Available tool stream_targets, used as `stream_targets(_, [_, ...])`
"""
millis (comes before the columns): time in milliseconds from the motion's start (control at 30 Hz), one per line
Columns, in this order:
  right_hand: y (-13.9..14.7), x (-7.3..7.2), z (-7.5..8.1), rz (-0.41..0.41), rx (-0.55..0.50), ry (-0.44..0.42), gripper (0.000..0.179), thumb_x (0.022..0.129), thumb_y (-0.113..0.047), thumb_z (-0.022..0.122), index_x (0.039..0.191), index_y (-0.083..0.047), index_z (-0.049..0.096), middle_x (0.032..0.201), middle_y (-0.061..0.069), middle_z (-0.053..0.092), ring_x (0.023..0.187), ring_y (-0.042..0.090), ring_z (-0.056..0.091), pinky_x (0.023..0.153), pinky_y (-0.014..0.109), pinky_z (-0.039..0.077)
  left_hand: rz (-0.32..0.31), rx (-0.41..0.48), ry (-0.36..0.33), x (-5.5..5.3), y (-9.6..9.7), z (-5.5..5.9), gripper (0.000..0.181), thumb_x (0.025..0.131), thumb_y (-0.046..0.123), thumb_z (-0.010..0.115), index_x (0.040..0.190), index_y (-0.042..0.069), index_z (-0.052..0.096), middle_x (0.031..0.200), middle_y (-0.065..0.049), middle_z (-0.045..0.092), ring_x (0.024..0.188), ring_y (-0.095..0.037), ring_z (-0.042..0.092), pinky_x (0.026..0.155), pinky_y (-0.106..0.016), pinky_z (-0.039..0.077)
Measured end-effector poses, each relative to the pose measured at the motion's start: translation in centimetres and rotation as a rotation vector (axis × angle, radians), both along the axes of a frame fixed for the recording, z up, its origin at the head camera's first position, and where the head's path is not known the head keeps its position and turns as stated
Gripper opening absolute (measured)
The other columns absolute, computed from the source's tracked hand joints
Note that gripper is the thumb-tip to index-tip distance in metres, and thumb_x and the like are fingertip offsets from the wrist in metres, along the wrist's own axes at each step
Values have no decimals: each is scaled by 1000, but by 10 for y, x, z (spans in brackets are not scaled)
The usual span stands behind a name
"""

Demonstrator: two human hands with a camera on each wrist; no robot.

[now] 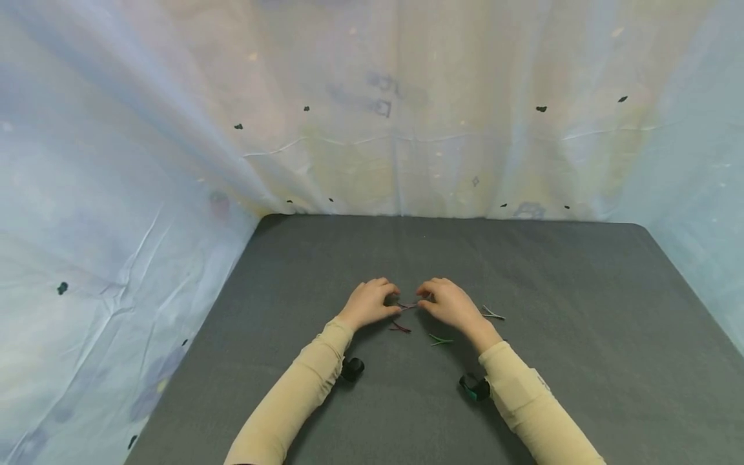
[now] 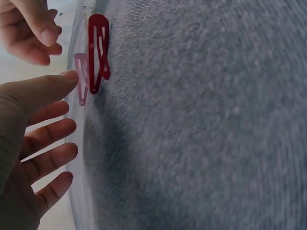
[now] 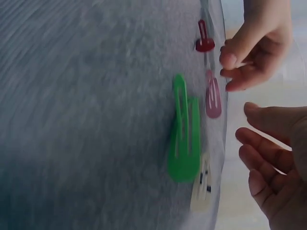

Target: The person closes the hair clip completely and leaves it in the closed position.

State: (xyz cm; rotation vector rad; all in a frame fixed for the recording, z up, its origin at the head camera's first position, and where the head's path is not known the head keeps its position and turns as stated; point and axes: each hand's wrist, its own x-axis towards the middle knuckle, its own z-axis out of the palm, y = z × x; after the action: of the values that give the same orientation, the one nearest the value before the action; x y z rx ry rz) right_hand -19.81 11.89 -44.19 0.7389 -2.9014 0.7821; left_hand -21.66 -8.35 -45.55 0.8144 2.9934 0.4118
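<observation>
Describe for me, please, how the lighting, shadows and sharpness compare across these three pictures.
Head view: soft, fairly even light, with shadows beside the left sleeve and right sleeve on the grey tabletop; left wrist view: dim, with a blurry-edged shadow below the red clip in the image; right wrist view: hazy and soft, the green clip lacking crisp edges.

Reading the head view as a clock face, a dark grey counter [image 1: 581,323] with rounded far corners spreads around 6 o'clock. A pale curtain [image 1: 442,77], faintly tinted pink, yellow and blue, hangs beyond its far edge at 12 and continues round to 9 and 3. Small dark spots [image 1: 541,109] dot it at 2, 10 and 11; a blurred reddish print [image 1: 219,205] shows at 9.
</observation>
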Motion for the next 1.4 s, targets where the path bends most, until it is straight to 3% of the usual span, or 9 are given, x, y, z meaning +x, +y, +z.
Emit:
stream_targets(233, [-13,-6,-5,-24,75,-59,14,82,-13,69,95,-9,68,92,5,67,84,20,61,77,38,49,-26,-6,-22,-3,4,-5,29,81,37,70,104,20,67,100,2,63,86,-14,59,77,-35,44])
stream_targets(500, [-25,-7,-11,-25,133,-100,7,81,-8,68,87,-9,66,83,5,64,73,17,58,68,34,47,-27,2,-19,-4,4,-10,21,82,31,70,100,21,69,98,3,63,85,-13,60,78,-36,45])
stream_targets(667, [-30,-5,-14,-48,169,-64,5,81,-6,67,84,-9,66,82,5,63,71,17,58,67,33,48,-22,17,-26,-4,4,-12,17,84,29,68,98,19,69,97,2,63,82,-13,60,77,-32,47])
stream_targets(867, [-35,-5,-13,-71,182,-25,4,81,-5,66,84,-7,68,81,8,64,70,19,59,65,33,50,-12,43,18,-4,5,-14,11,85,24,67,92,15,68,87,0,61,73,-12,57,67,-26,47])
stream_targets(1100, [-38,-7,-10,-99,171,-45,5,83,-5,63,82,-6,68,80,9,66,69,21,61,63,34,51,-42,19,105,-6,6,-16,11,88,24,64,82,15,62,78,0,58,67,-12,55,60,-24,45])
stream_targets(1400, [-42,-9,-14,-135,151,-67,4,84,-5,63,80,-4,62,74,11,62,63,22,58,57,33,48,-54,-48,112,-8,10,-15,11,89,22,62,81,15,58,79,0,58,68,-14,56,59,-26,46])
